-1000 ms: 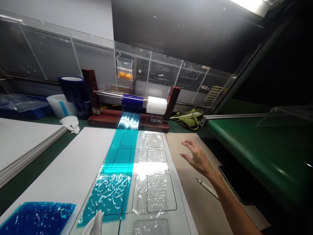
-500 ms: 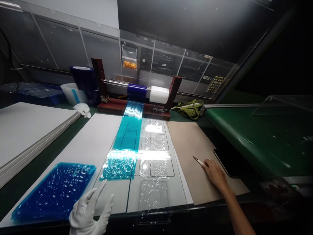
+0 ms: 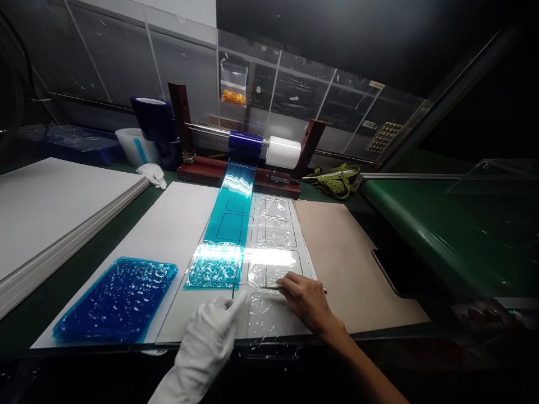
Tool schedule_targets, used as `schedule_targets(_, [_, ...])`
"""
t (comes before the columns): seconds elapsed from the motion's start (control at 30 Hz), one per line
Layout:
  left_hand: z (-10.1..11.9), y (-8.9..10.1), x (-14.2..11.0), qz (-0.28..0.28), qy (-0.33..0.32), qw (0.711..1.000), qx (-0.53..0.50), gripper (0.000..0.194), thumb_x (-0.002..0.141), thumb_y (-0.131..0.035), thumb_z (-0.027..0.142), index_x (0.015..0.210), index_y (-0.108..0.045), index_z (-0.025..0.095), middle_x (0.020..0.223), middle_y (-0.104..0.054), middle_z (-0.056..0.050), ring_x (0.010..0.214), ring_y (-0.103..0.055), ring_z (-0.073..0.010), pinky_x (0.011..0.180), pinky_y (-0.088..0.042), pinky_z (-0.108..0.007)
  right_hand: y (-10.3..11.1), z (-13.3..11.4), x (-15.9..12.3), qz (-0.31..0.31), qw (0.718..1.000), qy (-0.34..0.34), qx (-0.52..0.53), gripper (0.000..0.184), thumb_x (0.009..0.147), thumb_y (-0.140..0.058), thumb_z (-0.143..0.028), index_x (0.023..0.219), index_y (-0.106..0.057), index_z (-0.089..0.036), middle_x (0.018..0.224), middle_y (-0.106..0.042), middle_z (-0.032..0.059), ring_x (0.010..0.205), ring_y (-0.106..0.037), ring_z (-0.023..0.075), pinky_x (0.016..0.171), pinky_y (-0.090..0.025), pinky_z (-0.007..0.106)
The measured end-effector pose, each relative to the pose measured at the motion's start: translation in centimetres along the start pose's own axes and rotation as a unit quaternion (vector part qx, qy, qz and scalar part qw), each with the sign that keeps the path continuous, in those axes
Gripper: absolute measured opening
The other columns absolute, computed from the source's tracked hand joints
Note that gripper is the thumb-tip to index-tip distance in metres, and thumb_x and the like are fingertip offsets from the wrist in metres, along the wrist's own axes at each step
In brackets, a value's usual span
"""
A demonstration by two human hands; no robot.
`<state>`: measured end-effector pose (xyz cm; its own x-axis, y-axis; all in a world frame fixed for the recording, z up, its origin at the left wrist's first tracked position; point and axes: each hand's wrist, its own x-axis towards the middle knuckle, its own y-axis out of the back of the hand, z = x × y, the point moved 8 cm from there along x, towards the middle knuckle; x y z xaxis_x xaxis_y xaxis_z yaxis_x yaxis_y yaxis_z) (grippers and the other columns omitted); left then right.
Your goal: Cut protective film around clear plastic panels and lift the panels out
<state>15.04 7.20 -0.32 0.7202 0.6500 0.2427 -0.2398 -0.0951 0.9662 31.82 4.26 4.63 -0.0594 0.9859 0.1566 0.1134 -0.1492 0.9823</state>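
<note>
My right hand (image 3: 303, 300) is shut on a slim craft knife (image 3: 273, 287), whose blade points left across the clear film (image 3: 269, 314) covering a plastic template. My left hand (image 3: 206, 331) wears a white glove, its fingers apart and holding nothing. Its fingertips rest near the lower end of the teal-blue film strip (image 3: 229, 227), which runs from the roll (image 3: 245, 145) on a wooden holder. The strip's bottom edge lies just above my left fingers. A separate crinkled blue film sheet (image 3: 115, 300) lies to the left on the white board (image 3: 181, 224).
A tan sheet (image 3: 357, 264) lies to the right of the template, with a dark tablet (image 3: 389, 275) beyond it. A white board stack (image 3: 54, 207) with a metal edge is at the left. Film rolls (image 3: 151, 132), a white cloth (image 3: 151, 175) and a dotted green pouch (image 3: 334, 180) stand behind.
My right hand has taken the knife from the tan sheet and moved left onto the clear film. My gloved left hand has come forward to the film strip's lower end.
</note>
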Motion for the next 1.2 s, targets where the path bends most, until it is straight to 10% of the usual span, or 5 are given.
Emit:
schedule_targets(0.4, [0.7, 0.7, 0.5, -0.068, 0.008, 0.998, 0.008, 0.048, 0.084, -0.041, 0.017, 0.129, -0.047, 0.034, 0.087, -0.061, -0.004, 0.066, -0.057, -0.0196, 0.057, -0.042, -0.031, -1.4, -1.2, 2.5, -0.034, 0.997, 0.062, -0.035, 0.020, 0.093, -0.050, -0.018, 0.076, -0.061, -0.021, 0.076, -0.064, -0.0025, 0.065, -0.054, 0.0105, 0.050, -0.019, 0.024])
schedule_targets(0.57, [2.1, 2.1, -2.6, 0.095, -0.020, 0.995, -0.021, 0.069, 0.068, -0.065, 0.060, 0.127, -0.051, 0.026, 0.102, -0.059, -0.009, 0.083, -0.057, -0.0225, 0.076, -0.045, -0.038, 0.5, 3.7, -1.3, -0.044, 0.997, 0.020, -0.064, 0.024, 0.092, -0.048, -0.013, 0.074, -0.063, -0.020, 0.074, -0.065, -0.0006, 0.062, -0.057, 0.0116, 0.050, -0.021, 0.025])
schedule_targets(0.93, [4.0, 6.6, -3.3, 0.253, -0.120, 0.959, -0.038, 0.033, 0.077, -0.067, 0.007, 0.098, -0.065, 0.032, 0.080, -0.065, 0.006, 0.070, -0.050, -0.0097, 0.071, -0.038, -0.028, 4.6, 9.7, -7.5, 0.020, 0.992, -0.122, -0.037, 0.024, 0.095, -0.044, -0.033, 0.083, -0.063, -0.025, 0.081, -0.068, -0.0003, 0.061, -0.062, 0.0143, 0.048, -0.030, 0.025])
schedule_targets(1.2, [0.8, 11.4, 1.1, 0.377, -0.040, 0.914, -0.143, 0.010, 0.081, -0.067, 0.031, 0.082, -0.071, 0.041, 0.091, -0.052, 0.001, 0.076, -0.048, -0.0101, 0.072, -0.037, -0.025, 4.6, 10.8, -7.7, 0.084, 0.975, -0.157, 0.135, 0.022, 0.095, -0.046, -0.038, 0.088, -0.063, -0.026, 0.086, -0.067, 0.0020, 0.071, -0.064, 0.0156, 0.057, -0.044, 0.023])
